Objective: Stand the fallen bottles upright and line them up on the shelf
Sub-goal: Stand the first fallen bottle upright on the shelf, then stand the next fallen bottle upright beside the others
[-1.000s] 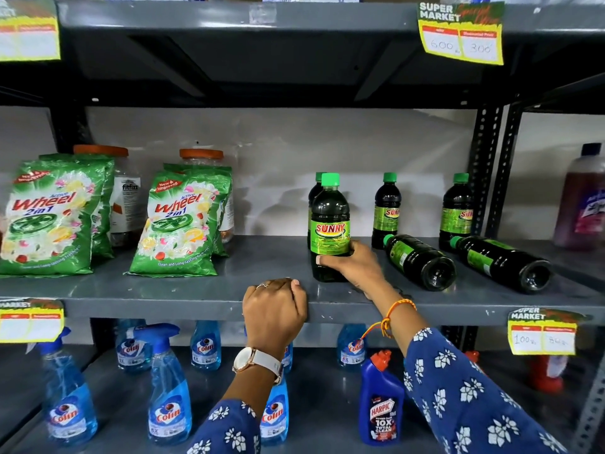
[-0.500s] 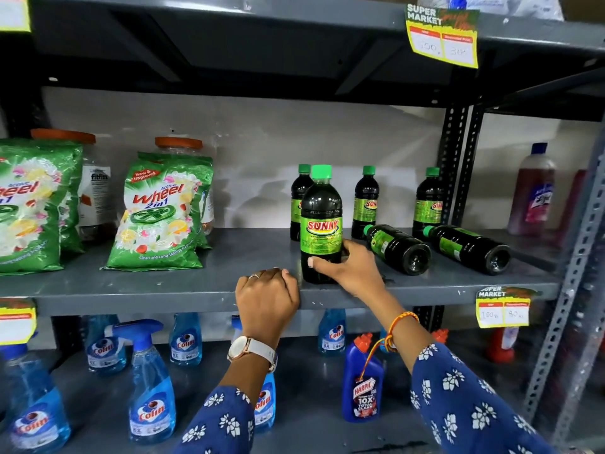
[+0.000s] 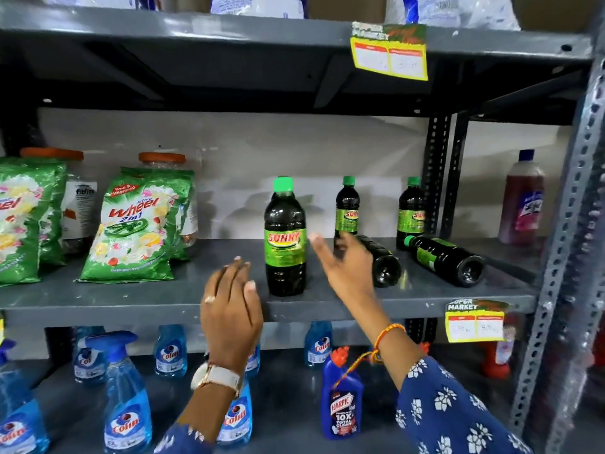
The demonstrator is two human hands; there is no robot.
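Two bare hands are raised before the front edge of the grey metal shelf (image 3: 131, 299), and neither holds anything. The right hand (image 3: 347, 267) is open with fingers spread, blurred, just right of the front Sunny bottle (image 3: 285, 237) and clear of it; the left hand (image 3: 230, 309), wearing a ring and a wristwatch, has loosely curled fingers just left of that bottle's base, over the shelf lip. That bottle stands upright near the front edge: dark liquid, green cap, green label with red lettering. Right of it and behind the right hand, a fallen bottle (image 3: 381, 263) lies on its side with its base toward the camera, its neck hidden by the hand. Further right a second fallen bottle (image 3: 445, 258) lies the same way, green cap toward the back wall. Two more bottles (image 3: 347, 208) stand upright at the back, right of the front bottle. Far left of it lean green detergent packets (image 3: 137, 224). Below the shelf stand blue spray bottles (image 3: 126, 398) and a blue toilet cleaner bottle (image 3: 342, 394). Yellow price tags (image 3: 474, 322) hang from the shelf edges.
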